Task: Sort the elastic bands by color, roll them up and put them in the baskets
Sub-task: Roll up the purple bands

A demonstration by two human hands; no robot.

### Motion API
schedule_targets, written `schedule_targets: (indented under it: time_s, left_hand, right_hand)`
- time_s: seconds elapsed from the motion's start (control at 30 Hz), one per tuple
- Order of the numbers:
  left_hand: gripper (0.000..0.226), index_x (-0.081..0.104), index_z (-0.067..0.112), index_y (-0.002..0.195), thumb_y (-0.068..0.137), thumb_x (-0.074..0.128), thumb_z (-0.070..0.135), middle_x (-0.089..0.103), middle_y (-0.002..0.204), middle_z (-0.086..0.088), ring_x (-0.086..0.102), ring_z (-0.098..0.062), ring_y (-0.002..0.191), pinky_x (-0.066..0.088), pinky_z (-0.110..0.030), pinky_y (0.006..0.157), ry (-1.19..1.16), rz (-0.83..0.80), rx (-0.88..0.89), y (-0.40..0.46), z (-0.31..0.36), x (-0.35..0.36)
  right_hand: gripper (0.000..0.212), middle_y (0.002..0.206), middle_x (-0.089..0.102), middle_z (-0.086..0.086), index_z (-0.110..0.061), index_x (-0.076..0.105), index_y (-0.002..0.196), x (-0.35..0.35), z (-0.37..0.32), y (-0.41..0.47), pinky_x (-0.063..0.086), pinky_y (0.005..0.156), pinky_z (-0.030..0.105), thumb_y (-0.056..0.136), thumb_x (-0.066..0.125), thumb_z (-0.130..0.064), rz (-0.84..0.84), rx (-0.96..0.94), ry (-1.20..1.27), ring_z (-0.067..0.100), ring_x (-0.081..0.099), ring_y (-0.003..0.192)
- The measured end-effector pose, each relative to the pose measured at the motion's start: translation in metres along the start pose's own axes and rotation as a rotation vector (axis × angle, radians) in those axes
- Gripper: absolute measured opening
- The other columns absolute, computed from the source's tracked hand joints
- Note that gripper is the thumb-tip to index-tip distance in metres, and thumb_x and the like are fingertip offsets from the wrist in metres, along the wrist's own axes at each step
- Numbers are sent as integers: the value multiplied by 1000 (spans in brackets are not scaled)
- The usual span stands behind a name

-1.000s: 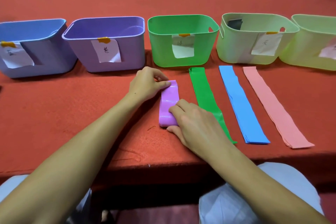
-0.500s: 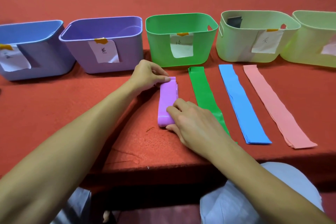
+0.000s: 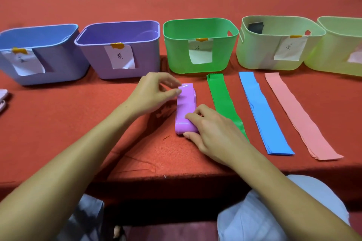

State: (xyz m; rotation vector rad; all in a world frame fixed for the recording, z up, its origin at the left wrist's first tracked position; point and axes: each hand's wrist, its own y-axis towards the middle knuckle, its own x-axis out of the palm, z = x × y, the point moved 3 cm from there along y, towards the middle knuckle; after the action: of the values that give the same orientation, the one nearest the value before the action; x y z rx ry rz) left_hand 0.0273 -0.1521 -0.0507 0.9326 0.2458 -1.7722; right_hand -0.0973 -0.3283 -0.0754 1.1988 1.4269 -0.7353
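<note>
A red felt-covered bench point(image 3: 58, 133) is seen from above, with a person's two bare forearms reaching onto it. Along the far side five plastic baskets are lined up, left to right: a blue basket point(image 3: 58, 68), a purple basket point(image 3: 145, 60), a green basket point(image 3: 176, 55), a pale green basket point(image 3: 254, 56) and a yellow-green basket point(image 3: 333, 53) cut off by the right edge. A paper label is taped to the front of each.

In front of the green basket a purple elastic band point(image 3: 186, 107) is laid lengthwise, its near end rolled into a small coil. The coil is gripped by the right hand point(image 3: 213, 133), fingers curled over the top and thumb against the near side. The band's far end is touched by the thumb tip of the left hand point(image 3: 154, 94), whose other fingers are raised and loosely bent.

To the right, three flat stacks are laid out side by side, apart from one another: green bands point(image 3: 221, 96), blue bands point(image 3: 260, 111) and pink bands point(image 3: 293, 111).
</note>
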Motion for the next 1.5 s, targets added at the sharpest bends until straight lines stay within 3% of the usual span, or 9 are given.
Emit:
schedule_targets:
  time_s: [0.13,0.27,0.4,0.6,0.8,0.93,1.07,1.33,1.5]
  left_hand:
    - [7,80,17,102,99,74,15,81,93,7,72,-4,82,52,-19,72,-140,-106,43,-53,11,4]
    - [15,78,22,108,96,76,13,77,103,10,73,-13,91,55,-25,78,-116,-100,94,-81,8,10]
    - [38,68,32,120,86,83,36,68,115,15,67,-11,93,56,-38,81,51,-138,176,-83,1,18]
    - [43,62,40,122,85,79,53,65,112,24,60,-5,82,55,-41,72,154,-66,173,-81,4,19]
    - [37,66,39,116,85,74,58,71,108,24,63,-10,77,56,-45,76,33,-152,78,-94,4,15]
    - [31,70,38,109,83,77,54,72,96,17,62,-12,77,56,-46,77,-8,-130,3,-91,3,18]
    - [32,68,42,109,83,68,60,69,102,24,62,-4,86,55,-42,79,62,-81,-33,-95,7,19]
    - [34,68,47,111,82,58,63,72,102,25,65,0,92,56,-43,88,109,-77,-126,-85,5,21]
    - [24,65,43,114,94,60,55,59,107,25,58,8,87,50,-34,74,153,-9,-29,-94,11,24]
  right_hand:
    - [41,124,48,-2,-25,59,130,0,0,0,49,81,40,99,59,-52,-6,29,17,25,57,108]
    - [37,126,41,-3,-27,60,126,2,1,-1,51,75,37,97,61,-50,5,35,57,20,57,104]
    - [44,124,40,-4,-29,55,137,3,4,-2,54,81,42,96,67,-40,-17,23,88,19,54,108]
    - [54,125,52,-6,-28,54,147,1,11,2,52,93,43,96,71,-34,-34,11,179,19,59,108]
    - [32,110,62,-17,-28,54,120,-8,13,-10,50,90,29,97,72,-39,-84,7,357,3,61,97]
    - [25,111,60,-12,-30,53,115,-6,8,-11,52,90,38,99,67,-44,-25,1,335,8,61,97]
    - [28,124,43,-8,-28,57,119,-7,7,-10,54,92,40,98,66,-44,8,19,290,12,63,97]
    - [39,120,60,-10,-30,54,129,-7,7,-7,54,87,45,96,66,-46,51,-6,214,17,66,100]
    - [40,115,55,-14,-35,53,119,-5,7,-5,55,83,47,88,78,-42,44,11,220,17,65,98]
